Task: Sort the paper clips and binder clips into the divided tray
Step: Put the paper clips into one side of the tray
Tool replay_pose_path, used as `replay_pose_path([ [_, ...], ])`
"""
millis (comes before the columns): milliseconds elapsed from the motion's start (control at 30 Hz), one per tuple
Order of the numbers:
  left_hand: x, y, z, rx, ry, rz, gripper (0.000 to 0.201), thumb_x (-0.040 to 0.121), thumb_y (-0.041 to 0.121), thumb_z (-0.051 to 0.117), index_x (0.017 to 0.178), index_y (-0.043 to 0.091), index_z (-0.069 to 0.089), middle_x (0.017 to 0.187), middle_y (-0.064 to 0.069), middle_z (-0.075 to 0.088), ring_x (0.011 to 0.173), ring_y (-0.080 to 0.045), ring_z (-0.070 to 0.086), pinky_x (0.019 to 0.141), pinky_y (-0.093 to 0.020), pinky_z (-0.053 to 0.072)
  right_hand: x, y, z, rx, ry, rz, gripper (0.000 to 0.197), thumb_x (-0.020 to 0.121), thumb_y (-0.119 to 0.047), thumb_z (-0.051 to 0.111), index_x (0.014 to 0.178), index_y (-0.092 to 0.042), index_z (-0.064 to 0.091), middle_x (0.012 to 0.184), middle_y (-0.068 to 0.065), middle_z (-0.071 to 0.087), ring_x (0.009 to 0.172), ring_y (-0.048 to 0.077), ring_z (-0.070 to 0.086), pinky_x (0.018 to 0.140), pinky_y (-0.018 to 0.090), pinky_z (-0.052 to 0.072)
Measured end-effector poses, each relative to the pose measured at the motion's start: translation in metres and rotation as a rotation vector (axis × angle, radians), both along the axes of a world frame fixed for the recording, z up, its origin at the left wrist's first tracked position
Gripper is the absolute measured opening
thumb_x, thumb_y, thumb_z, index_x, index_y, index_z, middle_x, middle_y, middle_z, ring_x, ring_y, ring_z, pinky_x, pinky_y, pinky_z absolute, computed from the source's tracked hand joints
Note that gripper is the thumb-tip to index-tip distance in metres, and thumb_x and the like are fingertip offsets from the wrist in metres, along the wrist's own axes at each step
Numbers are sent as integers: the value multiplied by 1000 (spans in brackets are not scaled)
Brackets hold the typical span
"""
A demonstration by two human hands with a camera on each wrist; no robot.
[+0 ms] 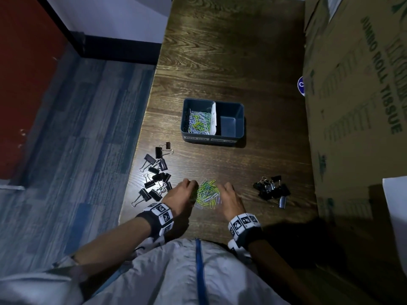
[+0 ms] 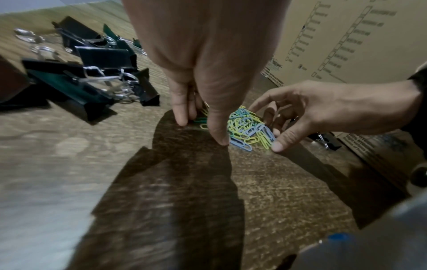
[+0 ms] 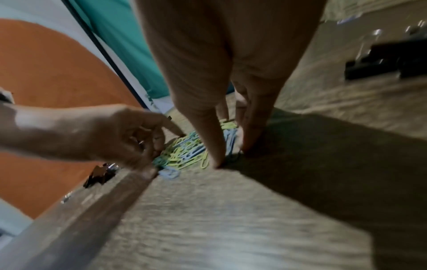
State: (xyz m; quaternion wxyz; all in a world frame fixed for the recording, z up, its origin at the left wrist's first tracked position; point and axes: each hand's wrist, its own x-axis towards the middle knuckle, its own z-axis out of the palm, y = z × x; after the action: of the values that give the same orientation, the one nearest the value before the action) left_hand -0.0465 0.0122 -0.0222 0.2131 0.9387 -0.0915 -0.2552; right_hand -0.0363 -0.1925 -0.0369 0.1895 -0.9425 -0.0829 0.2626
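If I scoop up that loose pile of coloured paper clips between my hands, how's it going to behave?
The paper clip pile is many small separate clips, so it will likely shift and spill rather than lift as one. Tangled clips may come up in clumps. With the left hand and right hand cupping both sides on the smooth table, strays probably slide out underneath.

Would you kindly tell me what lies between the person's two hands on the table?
A pile of coloured paper clips lies between the left hand and right hand, clearest in the head view.

Both forearms reach forward, wrists banded. Left hand (image 1: 180,195) and right hand (image 1: 231,199) face each other, palms inward, fingers pointing down, tips on the desk (image 1: 220,51). No closed grip.
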Motion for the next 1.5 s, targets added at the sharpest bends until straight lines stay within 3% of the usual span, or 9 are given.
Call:
replay_pose_path([
  [200,6,-10,2,-42,-7,61,55,84,30,71,132,17,45,121,-6,52,103,-27,59,85,-38,51,5,9,3,60,-37,-76,66,77,-7,73,136,-28,50,119,2,50,107,25,59,86,43,54],
  [367,0,-8,1,83,-39,10,96,70,63,72,143,20,26,125,-4,40,109,-22,45,78,-41,54,9,4,11,-45,15,-62,91,65,-34,86,140,-33,35,124,2,35,116,24,41,88,44,51],
  [467,4,-18,0,136,-15,-44,102,71,51,77,149,19,19,128,-6,35,113,-24,41,78,-41,52,5,16,14,-89,-14,65,85,73,-16,79,146,-27,36,130,7,36,120,30,41,93,47,49],
  [567,7,-30,1,120,-49,-73,72,79,29,72,139,14,36,123,-9,41,110,-28,48,74,-41,52,0,28,20,-72,-67,90,62,81,-3,66,139,-17,50,132,14,44,121,35,45,95,47,47],
  [700,14,-29,7,41,-69,-28,35,87,22,61,119,13,53,109,-10,51,92,-30,58,67,-35,45,1,28,21,-42,-102,46,46,81,1,65,124,-15,60,126,14,52,113,36,55,90,48,51],
  [900,20,-9,13,-30,-36,4,33,84,5,59,116,12,60,109,-9,60,98,-29,61,83,-33,48,18,16,32,-15,-27,-9,30,89,-4,62,111,-21,72,125,4,64,112,29,63,94,40,53],
  [1000,23,-2,19,-79,-84,34,30,83,-1,57,108,11,67,99,-9,66,91,-28,63,80,-31,49,26,11,37,-48,33,-51,20,91,-9,62,100,-21,75,104,7,72,94,28,70,80,36,57],
  [1267,72,9,70,-270,-283,141,12,87,3,67,97,8,71,89,1,68,75,-6,60,67,-2,43,45,2,49,-26,103,-150,22,94,-10,67,113,-16,75,117,8,72,105,23,68,93,29,52],
  [1500,163,11,118,-305,-466,256,15,86,14,72,100,9,71,90,-3,69,79,-14,63,71,-17,49,64,11,87,138,-25,-157,12,90,-12,70,82,-6,76,84,8,74,77,18,69,76,41,59],
])
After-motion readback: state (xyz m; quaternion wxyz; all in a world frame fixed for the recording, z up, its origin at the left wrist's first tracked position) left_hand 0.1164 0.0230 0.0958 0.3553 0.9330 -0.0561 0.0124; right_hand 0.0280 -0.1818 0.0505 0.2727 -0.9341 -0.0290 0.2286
